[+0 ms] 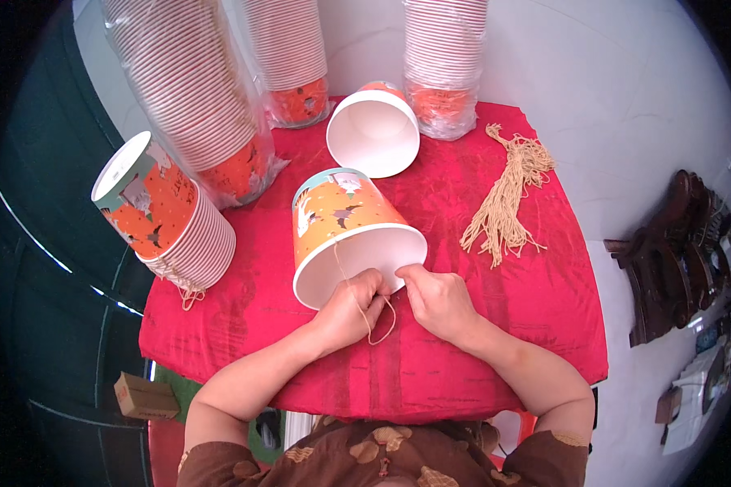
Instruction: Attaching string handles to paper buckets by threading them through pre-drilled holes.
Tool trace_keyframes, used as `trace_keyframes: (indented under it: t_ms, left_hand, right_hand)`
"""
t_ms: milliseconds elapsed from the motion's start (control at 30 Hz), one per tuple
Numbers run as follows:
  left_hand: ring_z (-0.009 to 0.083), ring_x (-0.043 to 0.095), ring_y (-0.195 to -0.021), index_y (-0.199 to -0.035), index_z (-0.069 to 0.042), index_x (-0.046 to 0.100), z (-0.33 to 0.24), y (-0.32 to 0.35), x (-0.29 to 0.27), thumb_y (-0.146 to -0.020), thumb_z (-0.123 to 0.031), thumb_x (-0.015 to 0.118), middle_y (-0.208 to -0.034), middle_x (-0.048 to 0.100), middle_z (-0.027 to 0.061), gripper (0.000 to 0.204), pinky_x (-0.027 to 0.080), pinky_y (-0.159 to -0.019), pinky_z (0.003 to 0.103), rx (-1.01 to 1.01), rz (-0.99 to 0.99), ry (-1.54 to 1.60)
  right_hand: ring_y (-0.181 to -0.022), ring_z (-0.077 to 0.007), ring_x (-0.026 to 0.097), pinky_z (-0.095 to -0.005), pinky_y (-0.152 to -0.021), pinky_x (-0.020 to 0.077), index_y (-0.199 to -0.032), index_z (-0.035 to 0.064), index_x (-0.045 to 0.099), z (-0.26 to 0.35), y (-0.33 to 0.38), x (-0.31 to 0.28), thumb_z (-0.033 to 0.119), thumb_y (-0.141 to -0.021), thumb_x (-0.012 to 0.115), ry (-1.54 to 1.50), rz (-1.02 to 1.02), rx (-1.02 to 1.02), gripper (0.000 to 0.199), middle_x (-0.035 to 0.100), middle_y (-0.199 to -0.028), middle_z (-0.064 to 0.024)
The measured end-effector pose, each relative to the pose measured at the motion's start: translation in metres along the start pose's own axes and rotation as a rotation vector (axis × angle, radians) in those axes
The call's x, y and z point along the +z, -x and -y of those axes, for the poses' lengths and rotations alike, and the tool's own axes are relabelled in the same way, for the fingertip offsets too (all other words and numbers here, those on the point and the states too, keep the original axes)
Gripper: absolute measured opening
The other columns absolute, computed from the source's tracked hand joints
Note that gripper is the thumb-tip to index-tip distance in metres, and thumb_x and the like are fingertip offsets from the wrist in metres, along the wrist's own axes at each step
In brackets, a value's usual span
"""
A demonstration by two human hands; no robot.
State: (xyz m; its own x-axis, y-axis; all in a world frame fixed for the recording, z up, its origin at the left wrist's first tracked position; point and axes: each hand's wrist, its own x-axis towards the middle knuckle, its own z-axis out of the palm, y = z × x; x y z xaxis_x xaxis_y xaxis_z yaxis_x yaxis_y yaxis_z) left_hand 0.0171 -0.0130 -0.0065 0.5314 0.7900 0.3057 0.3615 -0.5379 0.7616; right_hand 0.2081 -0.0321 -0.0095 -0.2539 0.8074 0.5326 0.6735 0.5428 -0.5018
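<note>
On a red-clothed table [365,377], a tilted orange paper bucket [349,209] is held near the middle, its rim pinched between the thumb and fingertips of the right hand [440,302]. A beige cord [371,338] is gripped in the curled fingers of the left hand [348,312]. Plastic-wrapped stacks [445,49] are ranged behind.

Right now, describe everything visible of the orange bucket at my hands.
The orange bucket looks like coated paper, printed with white and dark figures, with a teal band at its base end, white inside and rim. It is tipped sideways over the red cloth, mouth toward you. Your left hand and right hand are at its rim; a tan cord crosses the mouth.
</note>
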Motion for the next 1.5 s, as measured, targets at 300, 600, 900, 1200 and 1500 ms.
trace_keyframes:
  t_ms: [300, 600, 900, 1200, 1500]
  left_hand:
    - [0.0323, 0.066, -0.081, -0.088, -0.001, 0.058, 0.001, 0.001, 0.001, -0.083, 0.003, 0.062, -0.085, 0.063, 0.0169, 0.007, 0.052, -0.069, 0.038, 0.014, -0.002, -0.007]
    - [0.0309, 0.065, -0.078, -0.088, -0.002, 0.057, 0.000, -0.001, 0.002, -0.082, 0.001, 0.065, -0.082, 0.063, 0.0150, 0.011, 0.052, -0.068, 0.038, 0.085, -0.011, -0.073]
    - [0.0393, 0.064, -0.075, -0.085, -0.002, 0.054, -0.009, -0.006, -0.010, -0.083, -0.007, 0.067, -0.079, 0.062, 0.0196, 0.014, 0.051, -0.064, 0.044, 0.037, 0.066, -0.151]
    - [0.0187, 0.058, -0.067, -0.081, -0.002, 0.055, 0.006, -0.004, -0.012, -0.083, -0.003, 0.067, -0.071, 0.059, 0.0091, 0.012, 0.047, -0.062, 0.034, -0.154, 0.047, 0.116]
    - [0.0091, 0.051, -0.069, -0.077, -0.002, 0.056, -0.002, -0.010, -0.015, -0.083, -0.002, 0.068, -0.071, 0.057, 0.0013, 0.014, 0.044, -0.059, 0.028, -0.412, 0.068, 0.312]
  right_hand:
    - [-0.062, -0.0331, 0.067, -0.0425, -0.054, 0.0525, -0.098, 0.0022, 0.063, 0.001, 0.000, -0.002, 0.005, -0.082, 0.063, -0.110, 0.094, -0.013, 0.016, 0.066, -0.069, -0.0171]
    - [-0.062, -0.0374, 0.064, -0.0472, -0.054, 0.0494, -0.088, 0.0028, 0.056, -0.004, 0.003, 0.005, 0.004, -0.085, 0.061, -0.037, 0.079, -0.057, 0.006, 0.062, -0.067, -0.0179]
    - [-0.063, -0.0394, 0.063, -0.0485, -0.054, 0.0479, -0.091, 0.0012, 0.051, -0.003, 0.001, 0.003, 0.005, -0.089, 0.057, -0.097, 0.141, -0.042, 0.007, 0.061, -0.069, -0.0191]
    - [-0.061, -0.0381, 0.063, -0.0468, -0.053, 0.0477, -0.093, 0.0020, 0.053, -0.005, 0.002, 0.003, 0.005, -0.090, 0.056, -0.162, 0.196, -0.037, 0.006, 0.060, -0.066, -0.0171]
    - [-0.064, -0.0346, 0.064, -0.0442, -0.055, 0.0488, -0.089, 0.0011, 0.056, -0.006, 0.002, 0.002, 0.003, -0.085, 0.060, -0.108, 0.183, -0.209, 0.006, 0.061, -0.068, -0.0168]
